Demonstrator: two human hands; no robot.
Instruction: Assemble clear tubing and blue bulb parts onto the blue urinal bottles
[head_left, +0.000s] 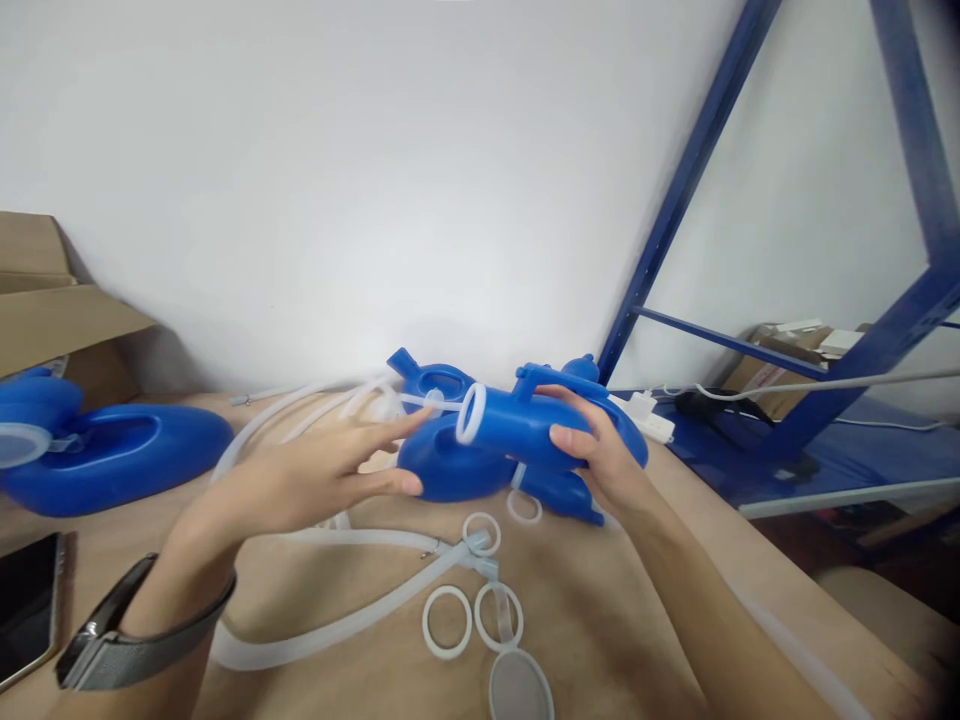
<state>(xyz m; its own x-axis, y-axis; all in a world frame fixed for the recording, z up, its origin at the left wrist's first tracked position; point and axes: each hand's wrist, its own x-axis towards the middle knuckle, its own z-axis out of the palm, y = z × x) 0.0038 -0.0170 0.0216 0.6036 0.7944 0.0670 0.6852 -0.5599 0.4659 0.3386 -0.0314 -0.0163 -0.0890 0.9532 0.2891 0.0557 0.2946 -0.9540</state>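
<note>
My right hand (600,440) is closed around the body of a blue plastic urinal bottle (517,430), below its handle. The bottle lies tilted on its side, with its white-rimmed mouth (471,414) facing left. Just left of that mouth, my left hand (337,465) is open, thumb and fingers apart. A small translucent piece (433,398) shows by its fingertips; whether they touch it I cannot tell. Another blue bottle (450,465) lies beneath the held one, and a further one (431,382) rests behind.
Translucent hoses (337,620) curl across the brown tabletop. White rings (448,652) and a round lid (520,690) lie in front. At left are another blue bottle (180,450), a phone (30,605) and a cardboard box (67,320). A blue metal rack (682,210) stands right.
</note>
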